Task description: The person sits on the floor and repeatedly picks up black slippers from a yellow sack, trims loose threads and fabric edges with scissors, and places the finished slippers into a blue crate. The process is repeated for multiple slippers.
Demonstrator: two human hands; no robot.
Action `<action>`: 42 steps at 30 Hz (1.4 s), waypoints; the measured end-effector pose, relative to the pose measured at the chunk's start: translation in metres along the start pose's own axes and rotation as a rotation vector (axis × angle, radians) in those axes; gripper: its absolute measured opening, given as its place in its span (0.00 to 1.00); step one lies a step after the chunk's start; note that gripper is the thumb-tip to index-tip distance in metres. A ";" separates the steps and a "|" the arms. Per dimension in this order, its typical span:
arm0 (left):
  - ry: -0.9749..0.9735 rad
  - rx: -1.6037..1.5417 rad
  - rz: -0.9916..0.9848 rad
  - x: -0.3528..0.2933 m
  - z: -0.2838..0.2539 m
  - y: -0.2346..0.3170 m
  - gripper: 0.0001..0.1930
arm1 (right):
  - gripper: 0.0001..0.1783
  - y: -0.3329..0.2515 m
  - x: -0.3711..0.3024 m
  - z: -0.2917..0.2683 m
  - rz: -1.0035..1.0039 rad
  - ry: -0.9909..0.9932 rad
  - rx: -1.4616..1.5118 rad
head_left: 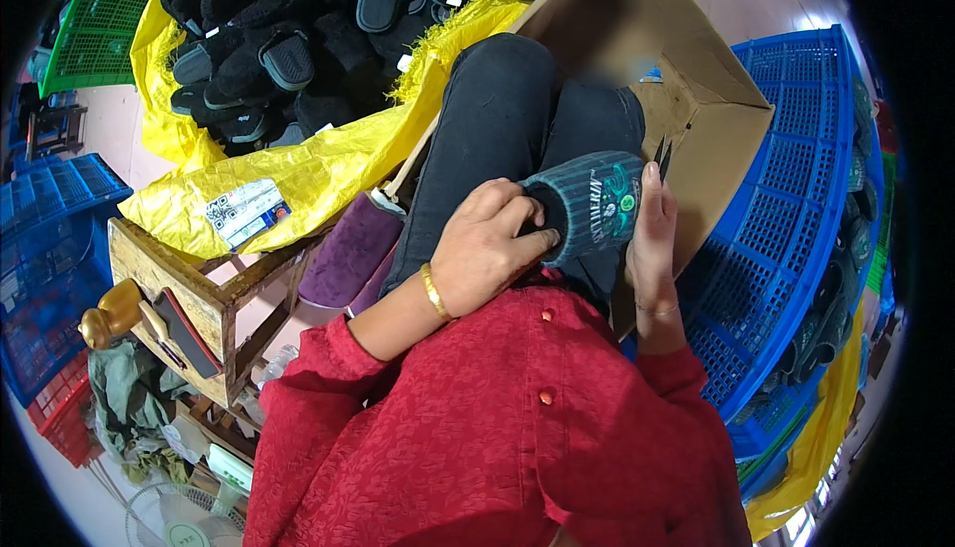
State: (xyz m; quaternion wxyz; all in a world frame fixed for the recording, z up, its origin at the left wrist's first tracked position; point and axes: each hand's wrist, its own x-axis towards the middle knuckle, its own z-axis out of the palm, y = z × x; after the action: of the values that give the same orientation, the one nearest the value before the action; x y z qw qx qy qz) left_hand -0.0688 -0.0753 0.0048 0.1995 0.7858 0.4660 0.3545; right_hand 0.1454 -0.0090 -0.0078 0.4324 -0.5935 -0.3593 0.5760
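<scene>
Over my lap I hold a dark green ribbed slipper (594,205) with pale lettering and a bright green emblem on its upper. My left hand (489,239) is closed on the slipper's dark opening, thumb and fingers pinching the edge. On the slipper's other side, my right hand (652,229) stands upright, its fingers together around a pair of small scissors (664,157). The two dark pointed blades stick up past the fingertips, slightly apart. The scissors' handles are hidden in the hand. Whether the right hand also touches the slipper, I cannot tell.
A cardboard box (718,139) leans open beyond my right knee, against a large blue plastic basket (786,219). Black slippers (288,60) fill a yellow woven sack (328,174) at far left. Below it stand a wooden stool (169,259) and a purple padded piece (350,249).
</scene>
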 end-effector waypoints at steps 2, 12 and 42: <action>-0.014 0.028 0.057 -0.005 0.007 -0.005 0.09 | 0.17 0.005 0.001 -0.005 -0.022 -0.013 -0.071; 0.110 -0.214 -0.422 -0.029 -0.030 -0.010 0.05 | 0.18 0.003 0.003 -0.004 0.026 0.014 -0.031; 0.000 -0.294 -0.602 -0.021 -0.026 0.008 0.34 | 0.20 -0.032 -0.004 -0.003 0.368 -0.036 0.204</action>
State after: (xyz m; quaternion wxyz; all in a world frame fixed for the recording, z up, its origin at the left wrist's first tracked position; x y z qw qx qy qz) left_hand -0.0903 -0.0981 0.0197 0.4063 0.5757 0.6211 0.3431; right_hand 0.1506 -0.0014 0.0235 0.3712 -0.5919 -0.1925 0.6891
